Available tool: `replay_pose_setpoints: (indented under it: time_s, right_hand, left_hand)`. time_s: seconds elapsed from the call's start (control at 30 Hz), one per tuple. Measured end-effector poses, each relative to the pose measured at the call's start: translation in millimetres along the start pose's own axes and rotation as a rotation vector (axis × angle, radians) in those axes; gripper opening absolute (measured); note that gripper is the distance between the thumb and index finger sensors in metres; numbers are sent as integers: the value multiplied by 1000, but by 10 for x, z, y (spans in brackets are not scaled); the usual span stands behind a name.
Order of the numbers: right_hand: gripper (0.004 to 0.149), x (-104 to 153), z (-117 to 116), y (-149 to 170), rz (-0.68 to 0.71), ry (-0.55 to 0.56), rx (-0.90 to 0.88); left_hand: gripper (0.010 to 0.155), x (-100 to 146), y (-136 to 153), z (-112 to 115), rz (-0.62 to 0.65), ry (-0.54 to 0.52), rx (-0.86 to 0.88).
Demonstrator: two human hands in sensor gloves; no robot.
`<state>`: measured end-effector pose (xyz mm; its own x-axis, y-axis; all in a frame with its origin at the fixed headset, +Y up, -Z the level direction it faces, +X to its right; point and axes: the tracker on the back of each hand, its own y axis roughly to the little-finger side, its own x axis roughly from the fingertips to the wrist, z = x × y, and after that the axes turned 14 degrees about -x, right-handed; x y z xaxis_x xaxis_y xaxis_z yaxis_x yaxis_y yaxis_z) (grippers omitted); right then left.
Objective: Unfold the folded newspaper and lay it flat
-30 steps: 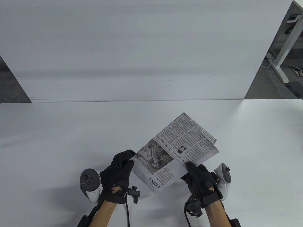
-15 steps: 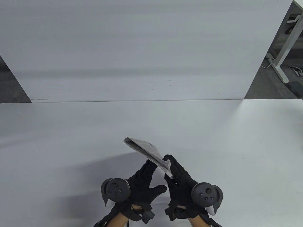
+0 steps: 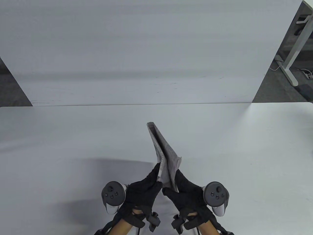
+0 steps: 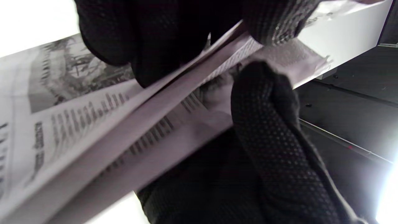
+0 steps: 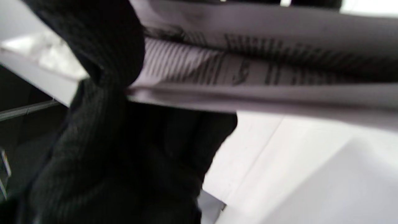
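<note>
The folded newspaper (image 3: 163, 151) is held up on edge above the white table (image 3: 73, 137), seen nearly edge-on, its far corner pointing away from me. My left hand (image 3: 144, 191) grips the near left layers and my right hand (image 3: 185, 193) grips the near right layers. The layers are slightly parted at the near end. In the left wrist view the left fingers (image 4: 149, 40) pinch the paper (image 4: 77, 102), with a right-hand finger (image 4: 264, 102) on the other side. In the right wrist view my right hand (image 5: 102, 133) holds the folded edges (image 5: 248, 77).
A second white table (image 3: 146, 49) stands behind the work table, its seam running across the view. Table legs and a cable (image 3: 291, 66) are on the dark floor at the far right.
The newspaper was lifted off the table and turned on edge. Both hands came together at its near end; the left hand now grips it, and the paper's far corner swung further from me.
</note>
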<state>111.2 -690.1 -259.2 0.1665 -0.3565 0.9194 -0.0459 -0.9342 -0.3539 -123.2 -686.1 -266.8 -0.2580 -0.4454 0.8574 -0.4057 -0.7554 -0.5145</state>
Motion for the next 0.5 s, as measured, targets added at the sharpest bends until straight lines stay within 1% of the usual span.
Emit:
replay_pose_setpoints:
  time_s: [0.03,0.07,0.13,0.17,0.23,0.3,0.33,0.37,0.43,0.5]
  right_hand:
    - [70,2,32,2,-3,52,-9]
    - [61,6,66,8,-20,109,-25]
    - [49,9,125,20,-33,162,-28]
    - [46,7,159,25,-37,195,-10]
    - [44,4,232,2,-37,243,40]
    - [43,12,383,-42,-30,336,97]
    - [43,15,441,-50,-31,357,99]
    - [43,22,539,-54,-44,396,78]
    - [43,33,706,-43,-67,462,67]
    - [43,47,853,-13,-89,518,94]
  left_hand:
    - [52,-5,3,-7,-4,-11,2]
    - [51,-8,15,-7,-12,-3,12]
    - [48,-8,52,-25,-29,-18,19]
    - [47,-24,75,-54,-41,-32,20]
    - [46,-44,114,-151,-67,-43,12]
    - [44,-49,192,-351,-123,-115,-31]
    - [44,-47,226,-423,-144,-136,-49]
    - [44,-39,290,-549,-180,-181,-87]
    - [43,-19,420,-725,-255,-247,-130]
    - [42,7,559,-851,-316,-286,-123]
